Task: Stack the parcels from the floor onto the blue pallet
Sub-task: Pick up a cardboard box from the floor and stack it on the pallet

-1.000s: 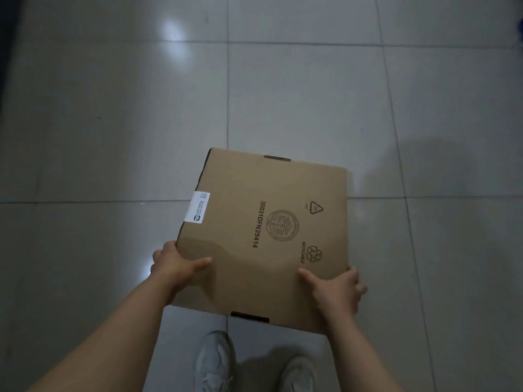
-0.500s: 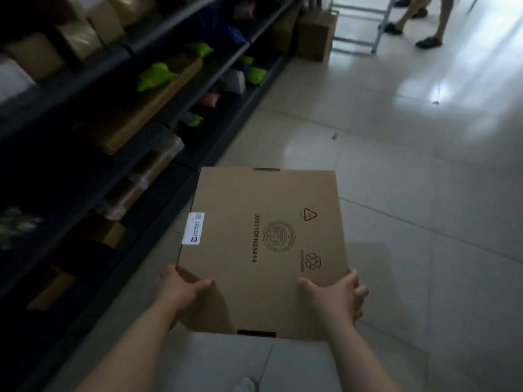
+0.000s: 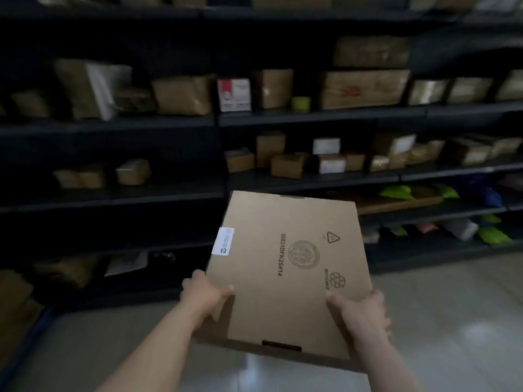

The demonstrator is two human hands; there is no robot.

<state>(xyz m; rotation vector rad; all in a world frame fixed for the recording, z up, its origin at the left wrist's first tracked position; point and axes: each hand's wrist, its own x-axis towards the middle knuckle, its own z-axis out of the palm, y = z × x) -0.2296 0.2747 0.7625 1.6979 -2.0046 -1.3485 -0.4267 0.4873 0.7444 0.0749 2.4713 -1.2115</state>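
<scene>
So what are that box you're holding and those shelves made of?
The box looks like plain brown cardboard, matte, going by its folded edges, printed recycling marks and white sticker. The shelves look like dark painted metal, with thin flat edges, but the dim light leaves that open.

Dark shelving [image 3: 311, 117] fills background, several tiers. Brown cartons [image 3: 363, 89] along upper tiers; white-and-red box [image 3: 234, 94] between two of them. Small white boxes [image 3: 326, 145] among brown ones, middle tier. Green pouches [image 3: 396, 191] on lower right tiers. Pale glossy floor [image 3: 452, 321] below.
</scene>
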